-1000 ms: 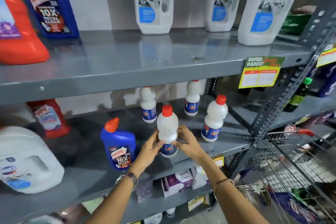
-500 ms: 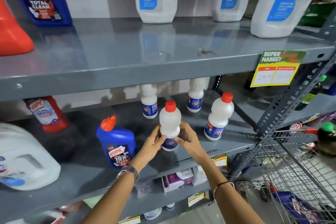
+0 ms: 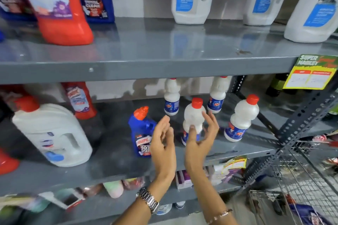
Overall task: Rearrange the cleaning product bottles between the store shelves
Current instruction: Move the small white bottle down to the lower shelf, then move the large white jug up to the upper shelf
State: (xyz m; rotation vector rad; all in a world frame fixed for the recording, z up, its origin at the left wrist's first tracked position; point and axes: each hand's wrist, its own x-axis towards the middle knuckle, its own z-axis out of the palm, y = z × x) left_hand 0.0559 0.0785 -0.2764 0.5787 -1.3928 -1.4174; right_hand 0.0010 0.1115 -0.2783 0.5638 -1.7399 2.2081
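Both forearms reach up from below toward the middle shelf (image 3: 237,149). The left hand (image 3: 162,139) stands edge-on, palm facing right, fingers straight and close together, holding nothing. The right hand (image 3: 199,139) has its fingers spread; its thumb lies on the front of the small white bottle (image 3: 193,117), the other fingertips just beside the bottle's right flank. The bottle stands upright on the shelf between the two hands, a blue bottle (image 3: 141,133) just left of the left fingers
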